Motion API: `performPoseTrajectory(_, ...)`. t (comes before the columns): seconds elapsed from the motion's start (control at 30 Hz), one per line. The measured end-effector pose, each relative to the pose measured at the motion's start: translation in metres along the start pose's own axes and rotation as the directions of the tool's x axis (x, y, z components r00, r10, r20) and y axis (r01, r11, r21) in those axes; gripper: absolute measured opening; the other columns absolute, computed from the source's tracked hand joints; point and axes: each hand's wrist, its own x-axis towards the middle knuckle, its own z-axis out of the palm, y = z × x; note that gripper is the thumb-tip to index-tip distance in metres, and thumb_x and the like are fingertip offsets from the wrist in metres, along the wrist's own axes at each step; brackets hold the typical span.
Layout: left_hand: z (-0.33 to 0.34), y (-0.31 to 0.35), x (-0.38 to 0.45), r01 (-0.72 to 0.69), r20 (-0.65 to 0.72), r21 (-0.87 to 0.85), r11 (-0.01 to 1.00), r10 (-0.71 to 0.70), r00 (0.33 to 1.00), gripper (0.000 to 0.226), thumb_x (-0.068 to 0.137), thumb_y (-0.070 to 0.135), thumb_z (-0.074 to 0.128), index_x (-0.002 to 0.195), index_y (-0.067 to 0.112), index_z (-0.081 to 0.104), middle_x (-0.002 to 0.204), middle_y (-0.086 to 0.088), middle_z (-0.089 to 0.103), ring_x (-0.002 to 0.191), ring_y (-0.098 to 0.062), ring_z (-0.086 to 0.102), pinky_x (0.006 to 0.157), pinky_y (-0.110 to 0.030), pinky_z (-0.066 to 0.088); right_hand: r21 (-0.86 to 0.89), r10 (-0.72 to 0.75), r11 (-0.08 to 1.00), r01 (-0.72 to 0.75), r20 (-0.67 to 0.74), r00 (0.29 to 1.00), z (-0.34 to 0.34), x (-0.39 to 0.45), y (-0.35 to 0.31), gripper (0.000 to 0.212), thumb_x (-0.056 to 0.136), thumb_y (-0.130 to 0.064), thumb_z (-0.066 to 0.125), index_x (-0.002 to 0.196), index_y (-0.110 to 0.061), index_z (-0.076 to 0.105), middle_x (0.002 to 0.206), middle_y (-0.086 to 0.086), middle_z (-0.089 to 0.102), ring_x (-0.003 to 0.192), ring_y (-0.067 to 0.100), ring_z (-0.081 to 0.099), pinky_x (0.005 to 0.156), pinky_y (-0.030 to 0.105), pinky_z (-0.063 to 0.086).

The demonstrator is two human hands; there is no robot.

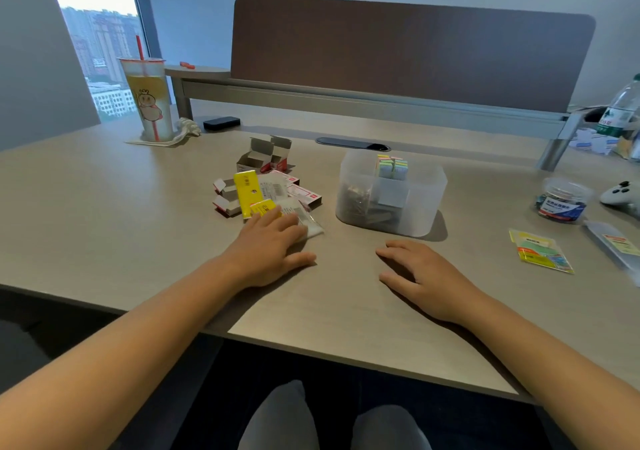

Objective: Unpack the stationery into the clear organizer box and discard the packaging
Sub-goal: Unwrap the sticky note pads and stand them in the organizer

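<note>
The clear organizer box (pixel 391 191) stands on the desk (pixel 104 207) a little right of centre, beyond the hands. In its far compartment a stack of pastel sticky notes (pixel 392 165) stands upright, rising above the rim; the left compartment holds a dark heap of small metal pieces, too blurred to name. Left of the box, a little apart from it, lies the pile of packaging (pixel 266 186): opened red-and-white cardboard boxes (pixel 265 157) with flaps up at the far side, flattened ones beneath, a yellow wrapper (pixel 246 188) across the top, and a clear plastic sleeve (pixel 304 219) at the near right edge.

The left hand (pixel 268 250) lies palm down on the near edge of that pile, fingers extended close together over the plastic sleeve and a second yellow wrapper, thumb out to the right on the desk. The right hand (pixel 424 275) rests palm down on the bare desk near the box, fingers loosely bent and slightly apart, holding nothing.

Far right lie an unopened pack of index tabs (pixel 540 250), a round tub of binder clips (pixel 562 200), a white game controller (pixel 621 195) and a water bottle (pixel 623 114). Far left stands a drink cup (pixel 149 100) with a red straw; a black phone (pixel 221 123) lies beside it.
</note>
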Motion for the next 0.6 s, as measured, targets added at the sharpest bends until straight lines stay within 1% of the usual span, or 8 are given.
performPoseTrajectory(0.1, 0.002, -0.011, 0.022, 0.060, 0.020, 0.053, 0.997, -0.061, 0.998, 0.058, 0.091, 0.052, 0.028, 0.142, 0.025, 0.020, 0.155, -0.002, 0.009, 0.143, -0.028, 0.002, 0.116, -0.042, 0.007, 0.002, 0.002, 1.000, -0.002, 0.001, 1.000, 0.000, 0.000, 0.002, 0.048, 0.091, -0.039, 0.042, 0.136, -0.023, 0.036, 0.146, -0.003, 0.032, 0.134, 0.013, 0.028, 0.108, 0.023, 0.021)
performPoseTrajectory(0.2, 0.003, -0.015, 0.039, 0.089, -0.001, 0.031, 0.996, -0.089, 0.996, 0.063, 0.091, 0.051, 0.029, 0.144, 0.024, 0.011, 0.156, -0.003, 0.003, 0.143, -0.028, -0.002, 0.116, -0.043, 0.004, 0.010, 0.008, 1.000, -0.008, 0.008, 1.000, 0.000, 0.001, 0.003, 0.048, 0.091, -0.039, 0.042, 0.136, -0.025, 0.035, 0.147, -0.003, 0.031, 0.134, 0.012, 0.027, 0.108, 0.023, 0.021)
performPoseTrajectory(0.27, 0.003, -0.012, 0.043, 0.086, -0.051, -0.007, 0.996, -0.086, 0.995, 0.067, 0.090, 0.052, 0.033, 0.145, 0.022, 0.008, 0.156, -0.003, 0.000, 0.143, -0.026, -0.005, 0.116, -0.042, 0.002, 0.026, 0.019, 0.999, -0.019, 0.014, 1.000, 0.000, 0.000, 0.004, 0.048, 0.090, -0.039, 0.043, 0.136, -0.024, 0.035, 0.147, -0.003, 0.031, 0.135, 0.012, 0.026, 0.108, 0.023, 0.021)
performPoseTrajectory(0.33, 0.001, -0.004, 0.042, 0.053, -0.140, -0.044, 0.998, -0.059, 0.988, 0.068, 0.089, 0.049, 0.037, 0.144, 0.021, 0.010, 0.156, -0.003, 0.001, 0.143, -0.024, -0.005, 0.116, -0.039, 0.001, 0.051, 0.036, 0.998, -0.036, 0.011, 0.999, -0.001, -0.001, 0.005, 0.048, 0.090, -0.037, 0.044, 0.135, -0.023, 0.037, 0.146, -0.002, 0.031, 0.134, 0.011, 0.028, 0.107, 0.022, 0.022)
performPoseTrajectory(0.4, -0.002, 0.006, 0.037, -0.001, -0.245, -0.055, 0.998, -0.013, 0.970, 0.065, 0.090, 0.048, 0.039, 0.144, 0.020, 0.016, 0.156, -0.004, 0.005, 0.144, -0.023, -0.002, 0.116, -0.036, 0.001, 0.055, 0.065, 0.996, -0.065, 0.006, 0.998, -0.004, -0.004, 0.010, 0.047, 0.090, -0.036, 0.045, 0.134, -0.021, 0.038, 0.145, -0.002, 0.033, 0.132, 0.012, 0.030, 0.105, 0.021, 0.024)
performPoseTrajectory(0.47, -0.005, 0.018, 0.030, -0.075, -0.307, -0.080, 0.994, 0.047, 0.951, 0.065, 0.087, 0.052, 0.038, 0.141, 0.018, 0.027, 0.154, -0.006, 0.017, 0.143, -0.023, 0.007, 0.116, -0.035, 0.007, 0.048, 0.102, 0.994, -0.101, -0.011, 0.995, -0.009, -0.009, 0.018, 0.046, 0.090, -0.035, 0.045, 0.133, -0.020, 0.040, 0.144, 0.000, 0.035, 0.131, 0.013, 0.032, 0.104, 0.022, 0.026)
performPoseTrajectory(0.53, -0.009, 0.035, 0.023, -0.174, -0.340, -0.163, 0.971, 0.111, 0.934, 0.072, 0.077, 0.058, 0.033, 0.133, 0.014, 0.042, 0.146, -0.010, 0.035, 0.139, -0.027, 0.023, 0.113, -0.036, 0.018, 0.049, 0.140, 0.989, -0.137, -0.051, 0.989, -0.014, -0.017, 0.029, 0.043, 0.090, -0.032, 0.047, 0.130, -0.017, 0.043, 0.141, 0.002, 0.040, 0.127, 0.014, 0.037, 0.102, 0.021, 0.029)
performPoseTrajectory(0.6, -0.010, 0.055, 0.022, -0.273, -0.349, -0.214, 0.938, 0.187, 0.918, 0.074, 0.073, 0.059, 0.030, 0.127, 0.013, 0.049, 0.137, -0.009, 0.047, 0.131, -0.026, 0.036, 0.107, -0.034, 0.028, 0.063, 0.187, 0.982, -0.181, -0.102, 0.977, -0.019, -0.027, 0.042, 0.041, 0.090, -0.029, 0.049, 0.128, -0.015, 0.046, 0.137, 0.003, 0.044, 0.124, 0.016, 0.041, 0.099, 0.021, 0.030)
